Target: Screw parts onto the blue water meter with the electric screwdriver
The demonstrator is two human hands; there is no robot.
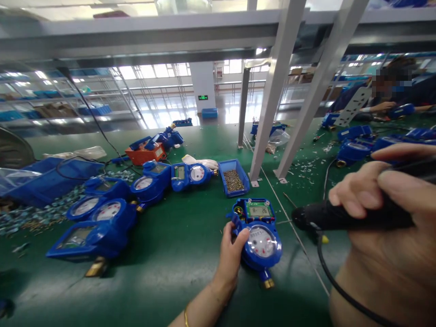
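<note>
A blue water meter (262, 247) with a round dial lies on the green bench in front of me. Its upper housing is uncovered, so a small display (259, 211) and a circuit board show. My left hand (232, 247) grips the meter's left side, thumb on the rim by the dial. Close to the camera at the right, my right hand (378, 204) is wrapped round a black corded electric screwdriver (327, 217). The driver points left toward the meter's housing, apart from it; its tip is too thin and blurred to make out clearly.
A blue tray (245, 184) of small brass screws stands behind the meter. Several finished-looking blue meters (109, 211) sit left, near a blue bin (68, 175) and scattered small parts. Grey metal posts (264, 118) rise from the bench. Another person (378, 106) works at far right.
</note>
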